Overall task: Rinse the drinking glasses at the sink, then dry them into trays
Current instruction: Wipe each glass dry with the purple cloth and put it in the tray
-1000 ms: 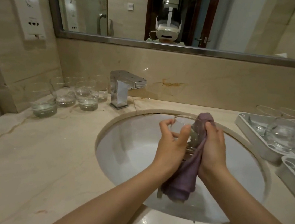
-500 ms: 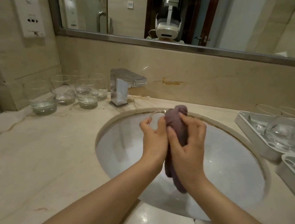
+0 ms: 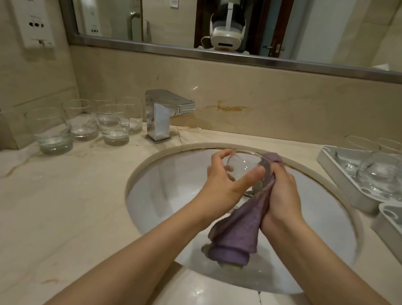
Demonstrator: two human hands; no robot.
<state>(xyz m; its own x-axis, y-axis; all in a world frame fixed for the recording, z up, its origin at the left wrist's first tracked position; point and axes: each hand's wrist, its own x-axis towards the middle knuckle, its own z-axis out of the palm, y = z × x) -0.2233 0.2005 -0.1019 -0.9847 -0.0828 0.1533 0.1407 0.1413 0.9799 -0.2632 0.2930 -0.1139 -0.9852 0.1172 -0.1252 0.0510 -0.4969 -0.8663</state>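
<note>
Over the sink (image 3: 164, 198): your left hand (image 3: 224, 182) grips the glass (image 3: 243, 167); your right hand (image 3: 283, 194) clutches the cloth (image 3: 238, 234) against its side. Hands close together.

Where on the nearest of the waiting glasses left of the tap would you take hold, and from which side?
Take the nearest glass round its straight side wall, about mid-height, coming from the front or its open left. It stands upright with water in its thick base, so a level side grip should avoid spilling. Other glasses crowd its right and rear, leaving little room for fingers there.
</note>
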